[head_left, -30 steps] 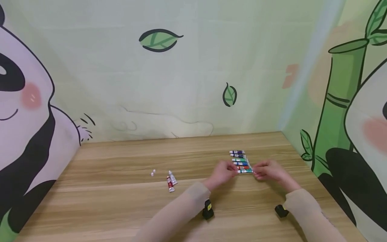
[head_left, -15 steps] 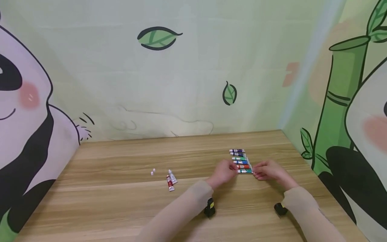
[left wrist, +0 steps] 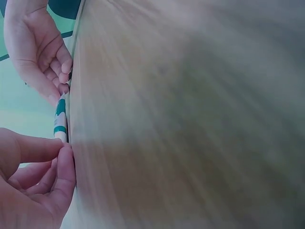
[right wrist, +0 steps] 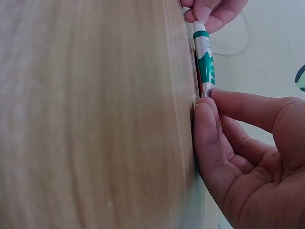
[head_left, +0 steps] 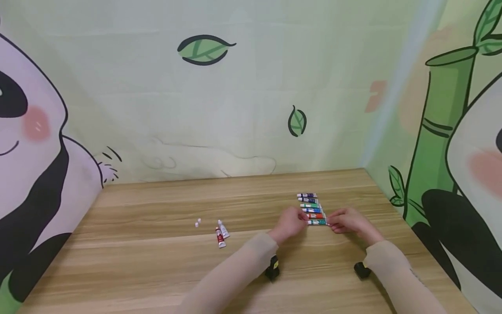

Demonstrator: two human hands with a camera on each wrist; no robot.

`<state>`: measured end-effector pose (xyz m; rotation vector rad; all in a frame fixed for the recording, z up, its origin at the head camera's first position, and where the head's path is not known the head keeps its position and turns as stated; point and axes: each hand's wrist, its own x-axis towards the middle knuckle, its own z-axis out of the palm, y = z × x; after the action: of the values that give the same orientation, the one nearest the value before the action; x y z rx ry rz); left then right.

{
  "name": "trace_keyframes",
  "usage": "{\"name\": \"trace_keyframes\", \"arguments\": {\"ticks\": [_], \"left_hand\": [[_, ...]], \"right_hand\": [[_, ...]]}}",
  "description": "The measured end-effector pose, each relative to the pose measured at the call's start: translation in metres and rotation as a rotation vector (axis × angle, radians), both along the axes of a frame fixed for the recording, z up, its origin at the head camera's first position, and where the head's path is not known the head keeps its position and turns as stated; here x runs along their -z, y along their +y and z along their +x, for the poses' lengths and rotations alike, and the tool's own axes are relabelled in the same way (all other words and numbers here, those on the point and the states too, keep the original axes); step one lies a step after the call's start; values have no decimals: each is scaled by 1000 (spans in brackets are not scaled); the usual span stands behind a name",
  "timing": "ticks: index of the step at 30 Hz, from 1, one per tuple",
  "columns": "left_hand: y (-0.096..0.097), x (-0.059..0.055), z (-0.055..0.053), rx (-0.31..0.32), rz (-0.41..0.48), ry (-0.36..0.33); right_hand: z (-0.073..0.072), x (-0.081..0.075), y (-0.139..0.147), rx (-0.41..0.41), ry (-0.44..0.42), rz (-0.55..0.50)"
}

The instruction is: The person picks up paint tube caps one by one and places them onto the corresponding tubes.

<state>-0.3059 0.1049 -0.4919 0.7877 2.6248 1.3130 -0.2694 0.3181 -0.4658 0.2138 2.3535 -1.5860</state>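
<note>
A teal-green paint tube [head_left: 317, 222] lies at the near end of a column of several paint tubes on the right side of the table. My left hand [head_left: 290, 223] pinches its white cap end between thumb and finger, as the left wrist view shows. At the other end my right hand [head_left: 351, 222] pinches the flat crimped tail. An orange-red tube [head_left: 315, 216] sits just behind it, followed by a blue tube [head_left: 312, 210], a green tube [head_left: 310, 205] and dark tubes [head_left: 307, 198] at the far end.
To the left lie a red paint tube [head_left: 220, 237] and a white paint tube [head_left: 223, 229], touching or nearly so. Two small white caps [head_left: 197, 224] sit farther left. A printed cloth backdrop [head_left: 251, 87] rises at the back edge of the wooden table [head_left: 149, 257].
Both hands keep their hold at the two ends of the teal-green tube, with hardly any movement. The view has shifted slightly.
</note>
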Motion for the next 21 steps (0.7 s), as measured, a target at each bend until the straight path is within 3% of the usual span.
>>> {"name": "trace_keyframes", "arguments": {"ticks": [2,3,8,21], "left_hand": [[0,-1,1,-8,0,-12],[-1,-9,6,-17,-6,-45],[1,-15,11,-46,-20,-46],[2,-13,9,-47,-21,-82]], "right_hand": [[0,0,0,4,1,17],[0,0,-1,8,1,18],[0,2,-2,22,6,26],[-1,2,-4,54,7,76]]}}
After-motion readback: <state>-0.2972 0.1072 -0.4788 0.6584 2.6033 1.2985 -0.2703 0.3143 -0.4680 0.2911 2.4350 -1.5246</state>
